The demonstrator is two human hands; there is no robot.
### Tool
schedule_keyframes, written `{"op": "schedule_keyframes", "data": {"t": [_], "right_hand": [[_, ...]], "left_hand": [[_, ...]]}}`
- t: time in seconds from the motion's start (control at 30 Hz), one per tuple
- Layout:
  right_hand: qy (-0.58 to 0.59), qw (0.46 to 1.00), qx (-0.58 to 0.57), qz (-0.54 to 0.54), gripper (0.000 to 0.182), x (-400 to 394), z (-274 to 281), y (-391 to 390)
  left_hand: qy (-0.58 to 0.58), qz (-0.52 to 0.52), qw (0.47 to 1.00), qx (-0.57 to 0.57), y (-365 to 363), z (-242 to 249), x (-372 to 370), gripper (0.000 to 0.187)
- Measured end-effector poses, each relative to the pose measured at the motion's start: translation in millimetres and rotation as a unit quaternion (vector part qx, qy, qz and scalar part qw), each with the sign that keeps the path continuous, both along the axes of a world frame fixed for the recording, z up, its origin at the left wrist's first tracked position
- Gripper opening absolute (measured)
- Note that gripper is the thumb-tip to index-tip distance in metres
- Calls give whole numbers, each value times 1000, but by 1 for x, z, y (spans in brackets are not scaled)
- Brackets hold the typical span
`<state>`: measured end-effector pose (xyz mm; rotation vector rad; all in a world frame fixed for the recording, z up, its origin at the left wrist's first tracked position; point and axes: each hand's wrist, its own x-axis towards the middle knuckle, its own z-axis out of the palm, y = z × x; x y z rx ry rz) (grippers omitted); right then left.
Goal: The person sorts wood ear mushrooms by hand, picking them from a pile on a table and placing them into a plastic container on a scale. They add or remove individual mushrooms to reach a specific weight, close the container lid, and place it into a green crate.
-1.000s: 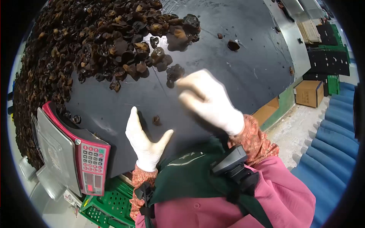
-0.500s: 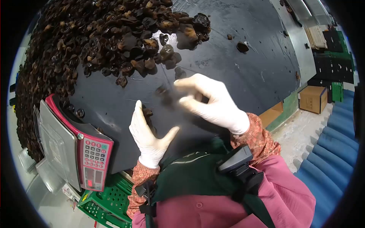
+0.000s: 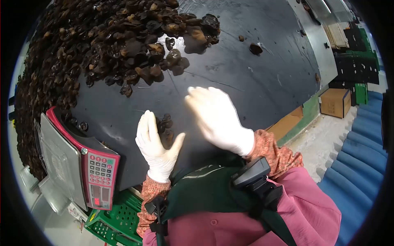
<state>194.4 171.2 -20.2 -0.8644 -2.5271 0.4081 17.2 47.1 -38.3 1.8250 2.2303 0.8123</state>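
My left hand (image 3: 156, 149), in a white glove, is over the dark tabletop (image 3: 254, 96) with its thumb spread from the fingers. A few wood ear mushroom pieces (image 3: 166, 123) lie right beside its fingers, in the gap toward the thumb. Across from it, my white-gloved right hand (image 3: 221, 119) stretches out its fingers, slightly smeared by motion, with its back toward me. No piece shows in it. Farther back and to the left spreads a large heap of brown-black wood ear mushrooms (image 3: 119, 45).
A red digital scale (image 3: 100, 172) with a clear plastic box (image 3: 61, 153) on its pan stands at the left. Below it is a green crate (image 3: 117, 219). Stray pieces (image 3: 255, 49) lie toward the far right. A cardboard box (image 3: 334, 102) sits on the floor.
My right hand has gone from curled fingers to outstretched ones. The dark pieces once blurred between my hands now lie beside my left hand. The whole view has shifted slightly.
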Motion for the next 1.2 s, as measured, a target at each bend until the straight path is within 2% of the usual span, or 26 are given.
{"op": "schedule_keyframes", "data": {"t": [0.03,0.13,0.17,0.23,0.3,0.33,0.4,0.43,0.5,0.53,0.63,0.67,0.7,0.77,0.87,0.93,0.97,1.0,1.03,1.07,1.1,1.13,1.17,1.2], "right_hand": [[-41,999,5,15,53,-6,-3,-9],[-52,998,-33,12,66,-25,-20,-2],[-57,998,-25,-16,68,-22,-21,4],[-89,991,29,-100,69,-4,-24,18],[-166,965,-12,-204,66,42,-6,24],[-171,955,45,-236,68,79,-21,18],[-264,915,10,-306,70,142,-10,-1],[-293,897,68,-323,71,187,-23,-10],[-390,814,101,-418,64,246,-18,-17],[-473,758,89,-440,49,258,-2,-13],[-243,875,191,-374,26,224,33,22],[-172,908,90,-371,24,189,51,36],[-85,934,108,-330,22,159,52,49],[-16,936,131,-327,20,116,25,85],[-27,946,121,-298,13,89,-15,137],[43,956,96,-274,11,63,-1,127],[84,970,63,-218,8,48,9,113],[100,980,-2,-170,9,33,16,91],[69,991,-105,-43,14,23,36,73],[51,981,-184,17,23,15,39,60],[90,987,-128,20,28,8,35,66],[128,989,-71,24,33,3,29,79],[190,977,-89,-31,37,1,22,105],[182,977,-27,-111,36,-3,18,128]], "left_hand": [[-3,9,1000,4,1,3,3,88],[29,-3,1000,-6,1,1,3,67],[40,3,999,-20,1,3,5,50],[41,4,999,-24,-1,3,7,47],[38,5,999,-19,1,4,4,46],[35,4,999,-16,0,4,3,46],[27,3,1000,-5,0,3,5,44],[27,2,1000,-5,0,3,5,44],[23,-2,1000,3,0,4,5,46],[30,1,1000,0,0,4,5,47],[3,2,1000,22,-1,2,6,46],[-20,1,999,33,-2,0,5,46],[-42,1,998,44,-3,-1,5,45],[-31,-1,998,60,-5,-3,4,43],[-17,6,997,70,-8,-3,2,38],[-32,13,996,84,-9,-7,3,42],[-24,-2,997,77,-11,-9,-1,64],[-45,19,996,77,-10,-5,3,72],[-64,35,994,77,-7,3,6,80],[-81,50,992,77,-4,6,6,89],[-99,41,992,60,-7,5,4,104],[-76,36,995,55,-7,4,2,102],[-54,30,997,49,-7,2,2,101],[-33,21,998,42,-7,2,1,100]]}}
